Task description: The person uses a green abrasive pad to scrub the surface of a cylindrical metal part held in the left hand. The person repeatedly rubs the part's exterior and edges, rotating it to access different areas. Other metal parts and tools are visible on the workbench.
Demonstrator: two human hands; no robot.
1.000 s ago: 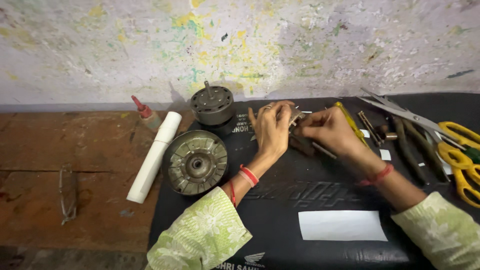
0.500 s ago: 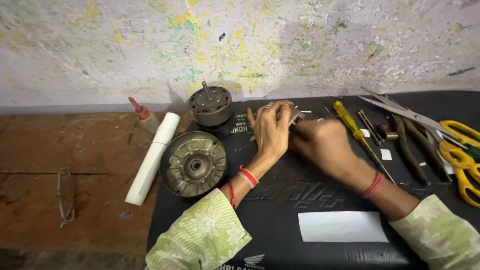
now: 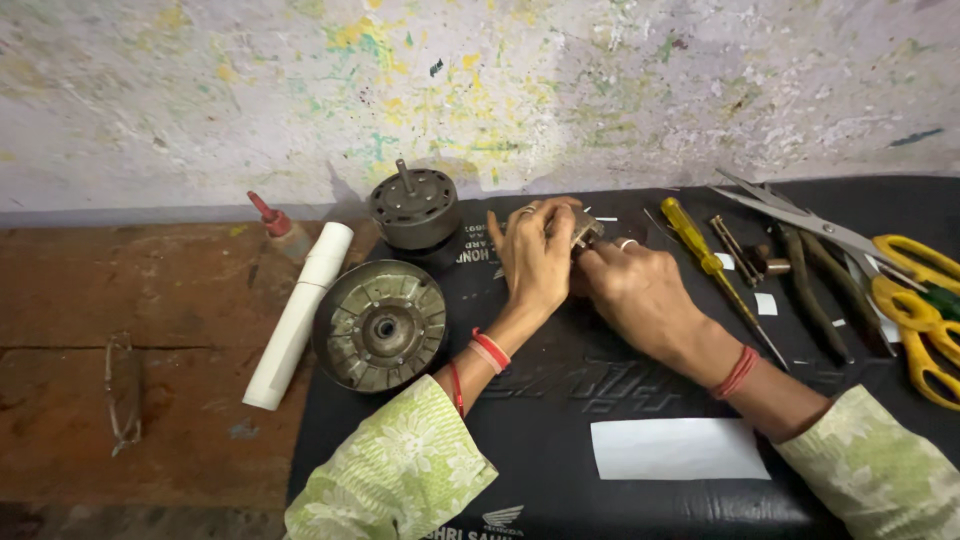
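My left hand (image 3: 535,258) grips a small grey metal part (image 3: 585,230) over a black padded mat (image 3: 560,400). Fingers of my right hand (image 3: 640,290) press against the same part from the right, and the two hands touch. Most of the part is hidden by my fingers. A round ribbed metal disc (image 3: 381,324) lies just left of my left wrist. A dark cylindrical motor with a short shaft (image 3: 413,207) stands behind the disc, near the wall.
A white tube (image 3: 299,311) and a red-tipped bottle (image 3: 278,224) lie on the wooden surface at left. A yellow-handled screwdriver (image 3: 712,265), pliers (image 3: 812,285) and yellow-handled scissors (image 3: 880,270) sit at right. A white paper slip (image 3: 678,448) lies near the mat's front.
My right hand has shifted left from beside the screwdriver and closed in against my left hand around the small part. My left hand stays in place.
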